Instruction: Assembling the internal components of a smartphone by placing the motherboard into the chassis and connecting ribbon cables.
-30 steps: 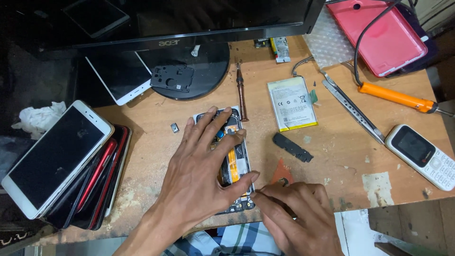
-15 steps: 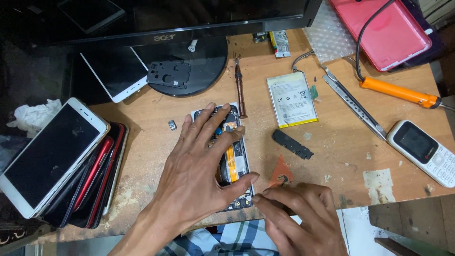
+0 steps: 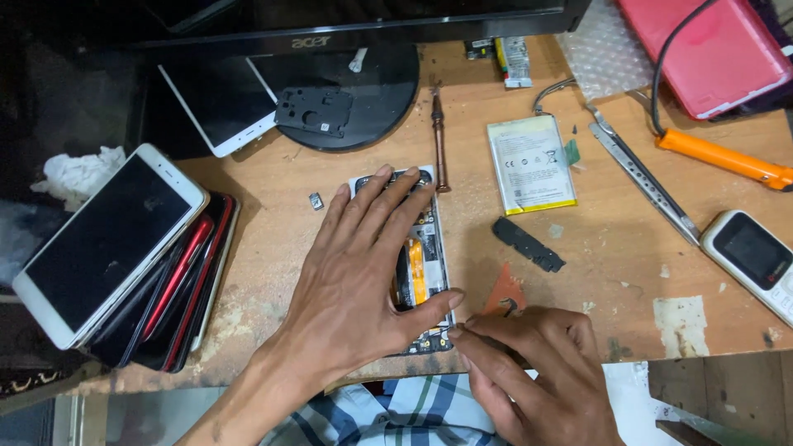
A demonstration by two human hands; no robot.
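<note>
Scuffed wood of the desk [image 3: 273,248] carries an opened phone [image 3: 421,264] lying back-up near the front edge, its innards exposed. Left hand [image 3: 363,272] lies flat over it, fingers spread, thumb hooked at its lower right side, pinning it down. Right hand [image 3: 529,372] sits just beside the phone's lower right corner, fingertips pinched on a thin tool [image 3: 487,324] too small to identify. A loose battery [image 3: 531,163] lies well apart, further back.

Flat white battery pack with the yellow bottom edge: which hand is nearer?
Left. The left hand lies flat on the opened phone, its fingertips left of the flat white battery pack. The right hand sits lower, at the desk's front edge.
</note>
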